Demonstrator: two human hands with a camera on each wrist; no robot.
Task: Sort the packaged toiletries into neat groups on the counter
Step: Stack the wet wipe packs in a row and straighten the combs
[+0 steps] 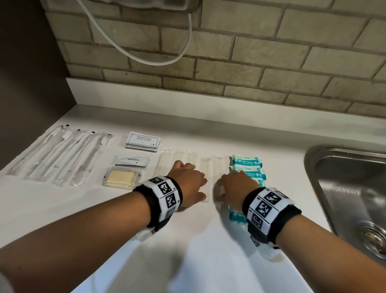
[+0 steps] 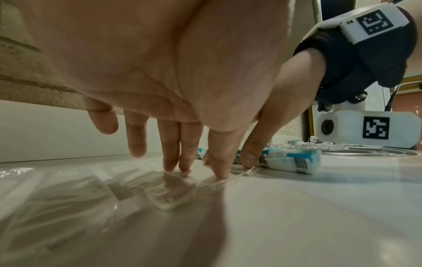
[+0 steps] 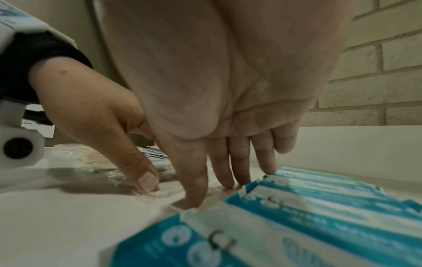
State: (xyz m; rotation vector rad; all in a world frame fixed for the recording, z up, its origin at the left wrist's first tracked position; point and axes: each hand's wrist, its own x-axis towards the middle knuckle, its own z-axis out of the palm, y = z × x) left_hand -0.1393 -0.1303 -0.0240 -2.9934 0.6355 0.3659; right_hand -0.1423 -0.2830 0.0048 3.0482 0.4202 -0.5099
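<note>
Several long clear packets [image 1: 208, 171] lie side by side at the counter's middle. My left hand [image 1: 188, 179] lies on them with straight fingers [image 2: 182, 162] pressing the film [image 2: 160, 198]. My right hand [image 1: 232, 187] presses the right-most clear packets, its thumb and fingers [image 3: 228, 177] straight, right beside the teal wipes packs [image 1: 248, 170] stacked in a row. In the right wrist view the wipes [image 3: 297, 216] fill the foreground. Neither hand holds anything.
Wrapped toothbrushes [image 1: 58, 155] lie in a row at the left. Shampoo sachets [image 1: 143, 141], toothpaste sachets [image 1: 132, 161] and a clear pack of yellow pads [image 1: 121, 177] sit between them and my left hand. A steel sink [image 1: 355, 195] is at the right; a brick wall [image 1: 265, 59] stands behind.
</note>
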